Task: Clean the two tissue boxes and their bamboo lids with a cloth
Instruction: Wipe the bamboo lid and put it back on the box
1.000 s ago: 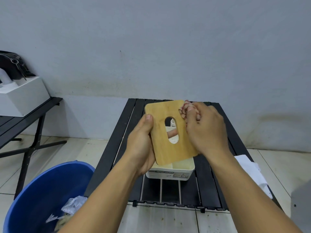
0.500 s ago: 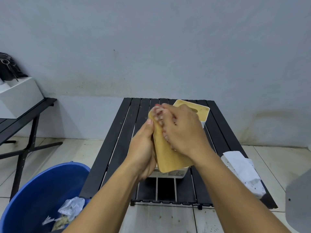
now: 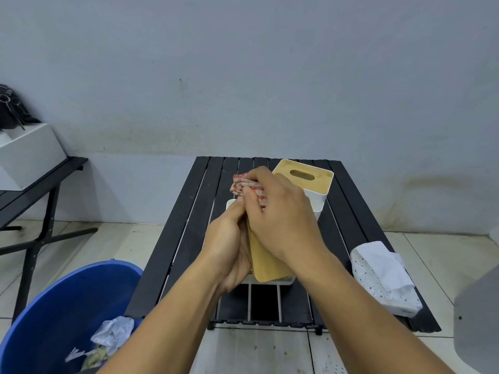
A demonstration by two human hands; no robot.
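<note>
While left hand (image 3: pixel 229 247) fingers clasp lid (image 3: pixel 266 263), now turned edge-on, right hand (image 3: pixel 280 220) fingers pinch cloth (image 3: pixel 243 184).

a tan bamboo lid (image 3: pixel 266 263) stands on edge over an open white plastic tissue box (image 3: pixel 270 281), a bunched red-and-white striped cloth (image 3: pixel 243 184) pressed at its top. just behind, a second white tissue box (image 3: pixel 316 197) wears its slotted bamboo lid (image 3: pixel 318 182).

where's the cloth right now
The cloth is at head-view centre, bunched in the right hand, against the held bamboo lid, just left of the lidded tissue box.
</note>
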